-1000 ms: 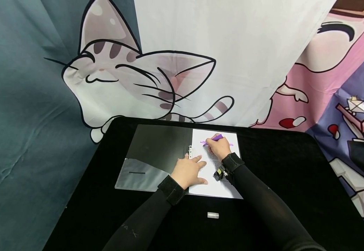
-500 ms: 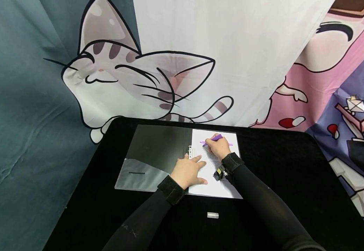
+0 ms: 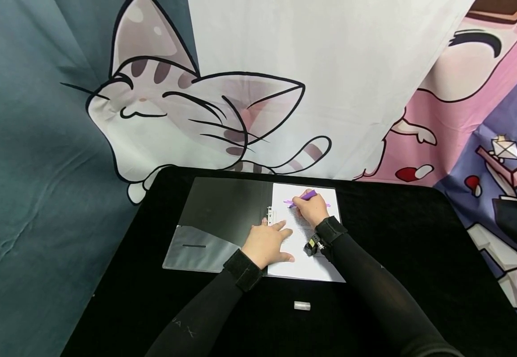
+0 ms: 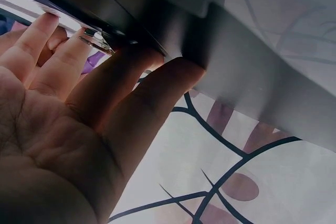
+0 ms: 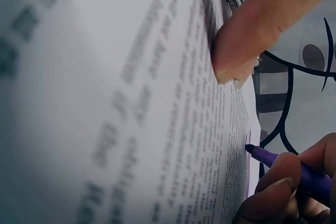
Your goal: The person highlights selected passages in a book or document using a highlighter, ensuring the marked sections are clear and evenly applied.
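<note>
In the head view my right hand (image 3: 313, 211) pinches a purple highlighter (image 3: 309, 195), its tip right at the upper part of a printed sheet (image 3: 285, 270). A purple stroke (image 3: 328, 205) runs across the sheet there. The right wrist view shows the dark tip of the highlighter (image 5: 252, 149) close against the lines of text. My left hand (image 3: 264, 244) lies spread with straight fingers over the folder's spine and the left edge of the sheet. The sheet lies in the right half of an opened dark folder (image 3: 227, 203), beside a metal clip (image 3: 270, 216).
A clear pocket (image 3: 204, 253) covers the lower left of the folder. On the black tabletop (image 3: 401, 238), nearer to me, lies a small whitish cylinder (image 3: 302, 306). A cloth backdrop with cartoon figures (image 3: 352, 89) hangs behind the table's far edge.
</note>
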Available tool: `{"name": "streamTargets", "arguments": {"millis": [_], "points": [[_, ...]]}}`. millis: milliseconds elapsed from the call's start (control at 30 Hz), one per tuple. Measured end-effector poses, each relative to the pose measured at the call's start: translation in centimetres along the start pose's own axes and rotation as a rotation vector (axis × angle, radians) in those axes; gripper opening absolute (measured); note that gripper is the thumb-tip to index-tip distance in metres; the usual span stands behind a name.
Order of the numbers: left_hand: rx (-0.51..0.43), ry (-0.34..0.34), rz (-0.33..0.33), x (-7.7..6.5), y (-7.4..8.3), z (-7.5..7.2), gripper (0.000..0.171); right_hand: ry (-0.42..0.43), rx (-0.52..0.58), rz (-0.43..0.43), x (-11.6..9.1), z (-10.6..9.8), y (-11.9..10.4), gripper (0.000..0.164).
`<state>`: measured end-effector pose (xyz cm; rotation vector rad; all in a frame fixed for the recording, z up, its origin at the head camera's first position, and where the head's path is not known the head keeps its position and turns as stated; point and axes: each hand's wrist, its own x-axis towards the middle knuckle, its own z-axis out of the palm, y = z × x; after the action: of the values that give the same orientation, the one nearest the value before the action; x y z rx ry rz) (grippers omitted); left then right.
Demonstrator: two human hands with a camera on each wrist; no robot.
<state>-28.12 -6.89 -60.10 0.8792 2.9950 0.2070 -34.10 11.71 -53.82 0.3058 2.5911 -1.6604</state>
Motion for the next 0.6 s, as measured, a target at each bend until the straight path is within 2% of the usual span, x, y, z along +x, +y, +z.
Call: {"name": "streamTargets", "arguments": {"millis": [400,433,600], "points": [[0.026,0.011,0.005,-0.3,0.1,-0.3,0.088,0.001,-0.046,0.000,0.4,-0.3,0.4,0.022],[0.025,0.013,0.005,-0.5,0.2,-0.5,0.086,0.000,-0.050,-0.001,0.4,-0.3,0.5,0.022],[0.028,-0.007,0.006,-2.1,1.7,-4.9,0.080,0.000,-0.058,-0.009,0.6,-0.4,0.7,0.025]]}}
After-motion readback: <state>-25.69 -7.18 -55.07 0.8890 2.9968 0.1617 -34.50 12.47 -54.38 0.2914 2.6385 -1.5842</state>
